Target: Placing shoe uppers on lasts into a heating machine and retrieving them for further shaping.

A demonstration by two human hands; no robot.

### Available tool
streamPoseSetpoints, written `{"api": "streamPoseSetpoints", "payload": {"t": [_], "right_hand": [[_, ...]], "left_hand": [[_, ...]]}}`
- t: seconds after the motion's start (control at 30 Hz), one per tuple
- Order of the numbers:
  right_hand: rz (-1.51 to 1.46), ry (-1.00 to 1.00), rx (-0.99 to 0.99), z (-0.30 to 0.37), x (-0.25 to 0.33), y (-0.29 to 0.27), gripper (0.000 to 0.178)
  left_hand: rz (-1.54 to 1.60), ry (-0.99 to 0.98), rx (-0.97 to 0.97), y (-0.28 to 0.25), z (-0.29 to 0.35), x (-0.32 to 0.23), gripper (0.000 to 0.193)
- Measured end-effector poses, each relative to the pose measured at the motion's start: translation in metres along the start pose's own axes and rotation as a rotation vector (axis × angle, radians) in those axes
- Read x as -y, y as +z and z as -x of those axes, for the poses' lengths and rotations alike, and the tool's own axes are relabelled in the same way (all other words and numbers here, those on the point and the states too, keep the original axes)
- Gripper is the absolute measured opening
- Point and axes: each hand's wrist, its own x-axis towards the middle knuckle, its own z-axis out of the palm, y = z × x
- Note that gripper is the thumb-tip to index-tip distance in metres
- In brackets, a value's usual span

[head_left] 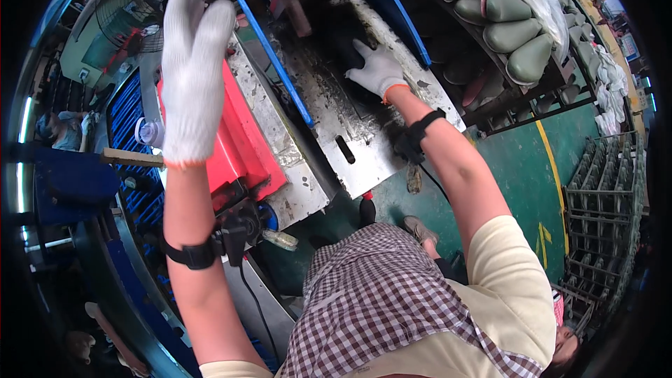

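My left hand (192, 80), in a white knit glove, is raised at the upper left with its fingers stretched out and nothing visible in them. Beneath it lies a red plastic tray (234, 143). My right hand (380, 70), gloved the same way, reaches over a stained metal worktable (357, 157). Its thumb and forefinger stand apart. Right by its fingers is a dark recess or black object that I cannot make out; whether the fingertips touch it cannot be told. Blue rails (280, 63) run along the metal surface.
Grey-green shoe lasts or boot shapes (507, 28) are stacked on a dark rack at the upper right. Metal racks (605, 199) stand at the far right on the green floor (504, 161). A fan (129, 7) and another person (66, 129) show at the left.
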Motion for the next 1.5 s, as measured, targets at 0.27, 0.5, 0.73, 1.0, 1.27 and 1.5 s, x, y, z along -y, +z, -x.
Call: {"api": "streamPoseSetpoints", "payload": {"t": [0.27,0.5,0.73,1.0,1.27,1.5], "right_hand": [[0.197,-0.032,0.048,0.011,-0.004,0.011,0.089],[0.122,-0.035,0.146,0.007,-0.007,0.004,0.094],[-0.431,0.081,-0.394,0.095,-0.071,-0.037,0.055],[-1.306,0.75,0.252,0.302,-0.127,0.021,0.034],[-2.1,0.893,0.389,0.292,-0.074,0.002,0.026],[-1.986,0.924,-0.008,0.242,-0.145,-0.014,0.012]], "left_hand": [[-0.06,0.06,0.394,0.056,-0.106,-0.031,0.074],[-0.101,0.098,0.506,0.08,-0.135,-0.039,0.058],[-0.324,0.291,0.397,0.092,-0.079,-0.033,0.05],[-0.45,0.583,0.252,0.148,0.074,0.044,0.066],[-0.481,0.647,0.292,0.182,0.166,0.142,0.059],[-0.498,0.658,0.291,0.19,0.183,0.157,0.065]]}}
